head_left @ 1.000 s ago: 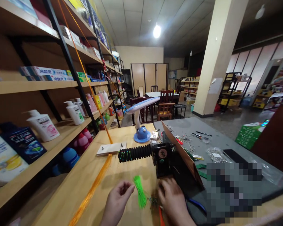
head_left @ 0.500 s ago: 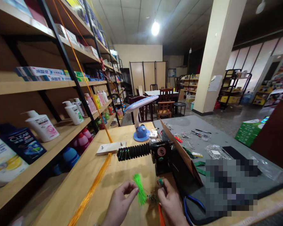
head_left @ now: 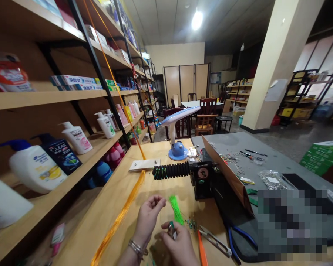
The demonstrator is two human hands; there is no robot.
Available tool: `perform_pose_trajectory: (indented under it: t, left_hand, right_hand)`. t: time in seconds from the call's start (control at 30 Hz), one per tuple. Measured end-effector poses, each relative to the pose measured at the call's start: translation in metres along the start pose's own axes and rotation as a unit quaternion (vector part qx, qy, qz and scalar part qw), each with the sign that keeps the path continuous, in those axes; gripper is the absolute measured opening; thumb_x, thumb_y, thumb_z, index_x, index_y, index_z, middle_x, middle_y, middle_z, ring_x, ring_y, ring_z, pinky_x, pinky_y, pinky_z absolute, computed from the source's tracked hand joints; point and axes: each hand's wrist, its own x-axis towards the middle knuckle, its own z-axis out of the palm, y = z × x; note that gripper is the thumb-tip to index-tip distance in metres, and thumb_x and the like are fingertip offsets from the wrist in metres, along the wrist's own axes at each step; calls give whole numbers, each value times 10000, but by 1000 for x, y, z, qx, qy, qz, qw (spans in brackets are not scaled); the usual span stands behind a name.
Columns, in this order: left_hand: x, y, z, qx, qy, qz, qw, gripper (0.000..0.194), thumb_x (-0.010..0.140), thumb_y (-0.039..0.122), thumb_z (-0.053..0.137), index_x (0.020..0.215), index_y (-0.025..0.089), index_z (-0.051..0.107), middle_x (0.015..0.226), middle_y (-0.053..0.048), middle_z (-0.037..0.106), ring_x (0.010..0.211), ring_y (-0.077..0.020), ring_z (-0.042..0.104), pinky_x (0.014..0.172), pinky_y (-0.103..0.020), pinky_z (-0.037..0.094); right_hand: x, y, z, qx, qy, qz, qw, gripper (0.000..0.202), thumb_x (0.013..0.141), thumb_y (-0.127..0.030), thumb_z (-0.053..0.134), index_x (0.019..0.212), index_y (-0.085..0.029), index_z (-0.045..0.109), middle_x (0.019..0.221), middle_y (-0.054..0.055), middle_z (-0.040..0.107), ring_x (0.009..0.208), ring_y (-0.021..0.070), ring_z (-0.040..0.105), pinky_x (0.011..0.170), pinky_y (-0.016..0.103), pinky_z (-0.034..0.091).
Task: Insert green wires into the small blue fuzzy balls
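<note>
On the far left, a wooden shelf [head_left: 44,99] holds boxes and pump bottles, among them a white bottle [head_left: 40,168] with a blue pump. Orange strands [head_left: 119,220] run down across the wooden table [head_left: 105,195], passing at a white plate [head_left: 137,166] that bears two screws. The left hand [head_left: 148,214], with a bracelet [head_left: 137,248] at its wrist, is raised over the table; its thumb and forefinger come together at the tips, and whether a fine strand lies between them I cannot tell. Beyond it, a black ribbed roll [head_left: 177,170] with green threads wound at its left end reaches to a black device [head_left: 202,177]. The right hand [head_left: 180,240] is lower and nearer, its fingers curled and clamped on a small metallic piece [head_left: 171,229] with a green end. The bright green bundle [head_left: 176,210] lies on the table between the left hand and some small beads [head_left: 192,223]. A blue and white lamp [head_left: 178,147] stands behind the roll. Right of the right hand lie an orange tool [head_left: 202,247], metal snips [head_left: 215,240] and blue-handled pliers [head_left: 233,240]. A brown board [head_left: 224,173] leans beside the device, and a grey mat [head_left: 266,144] carries loose small parts and a clear bag [head_left: 272,180]
</note>
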Motion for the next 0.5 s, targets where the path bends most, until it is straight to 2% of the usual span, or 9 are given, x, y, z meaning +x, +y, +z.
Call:
perform_pose_trajectory:
  t: [0.23,0.5]
  left_hand:
    - [1,-1,0,-11,16,-5,1000,315,653,454,808,704,165,693,683,-31,675,724,-207,620,702,-292,495]
    - [-1,3,5,-11,19,-6,1000,391,600,524,824,679,165,688,657,-31,657,711,-222,617,688,-309,503]
  right_hand:
    - [6,11,2,-15,-18,-40,999,143,698,-308,697,710,-166,699,622,11,638,606,169,542,557,230,410]
    - [15,21,8,-21,12,-43,999,245,639,-376,695,546,-203,548,495,-50,459,496,120,382,496,228,330]
